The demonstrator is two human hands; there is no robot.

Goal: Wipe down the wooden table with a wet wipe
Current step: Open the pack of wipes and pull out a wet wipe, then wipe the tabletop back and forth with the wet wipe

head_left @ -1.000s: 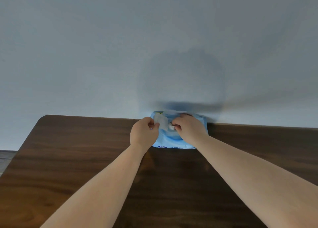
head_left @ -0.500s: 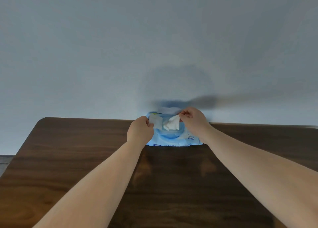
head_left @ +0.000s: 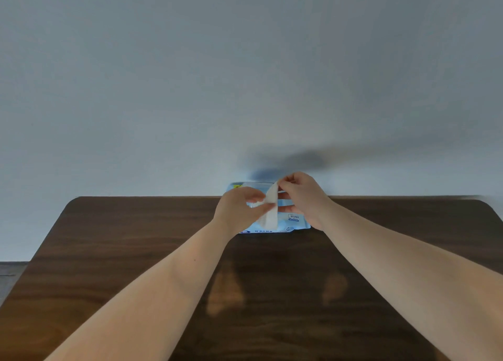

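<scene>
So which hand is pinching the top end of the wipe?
The right hand: its fingers pinch the upper tip of the white wipe, raised above the blue pack. The left hand sits lower, gripping the wipe partway down.

Left arm: bare, ran from the lower left of the frame up toward the centre.
Left hand (head_left: 239,206): just left of centre, fingers curled, thumb and fingertips pinched on the lower part of the wet wipe (head_left: 270,211).
Right arm: bare, ran from the lower right edge up toward the centre.
Right hand (head_left: 304,197): just right of centre, slightly higher than the left, thumb and forefinger pinched on the wipe's upper corner.
</scene>
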